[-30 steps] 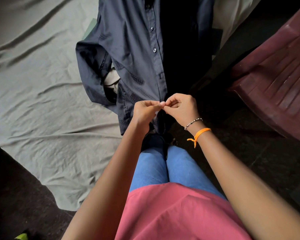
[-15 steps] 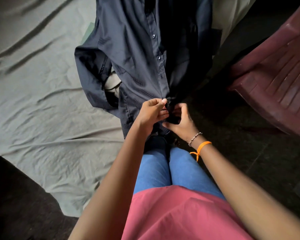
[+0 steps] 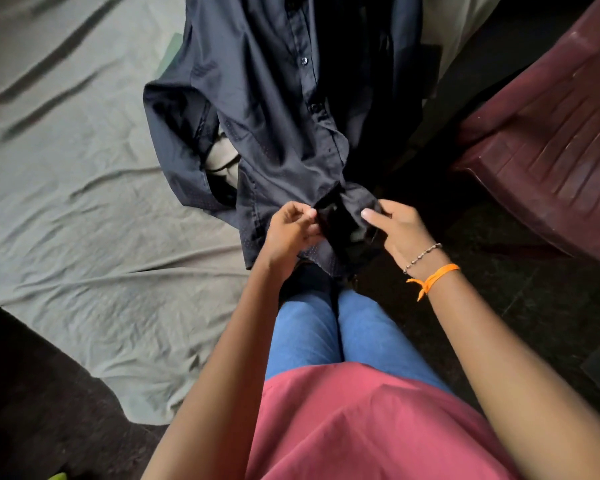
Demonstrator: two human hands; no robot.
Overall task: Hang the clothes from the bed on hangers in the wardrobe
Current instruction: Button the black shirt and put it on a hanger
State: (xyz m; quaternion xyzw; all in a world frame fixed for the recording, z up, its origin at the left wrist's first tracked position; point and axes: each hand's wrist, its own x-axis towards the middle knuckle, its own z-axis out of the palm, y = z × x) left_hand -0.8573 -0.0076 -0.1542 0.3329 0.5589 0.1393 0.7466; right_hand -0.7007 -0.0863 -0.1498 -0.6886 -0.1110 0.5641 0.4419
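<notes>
1. While hanging with the front toward the camera, dark navy button-front cotton shirt point(image 3: 274, 109) with fine dotted weave, above the edge of the bed; lower hem down at the hands, collar out of view at the top, so whether a hanger already carries it cannot be told.
2. Left hand point(image 3: 288, 233): fingers curled, thumb and forefinger pinching the left edge of the shirt front near the hem. Probably held so to keep this edge steady for the other side.
3. Right hand point(image 3: 400, 230): thumb on top, fingers curled under the right edge of the shirt front, holding the cloth a little apart from the left edge. Dark gap open between the two edges, so the lowest part not yet closed.
4. Buttons above the hands closed, small dark ones visible along the placket. Judged step: closing the lowest button so that the shirt does not slip from a hanger.
5. Wrinkled grey-green cotton bedsheet point(image 3: 66, 174) spread at the left, under the sleeve of the shirt; pale cloth point(image 3: 222, 157) showing behind the folded sleeve, kind not clear.
6. Dark red ribbed plastic chair point(image 3: 548, 143) at the right, apart from the shirt.
7. Wardrobe not in view; hanging in it remains to do.
</notes>
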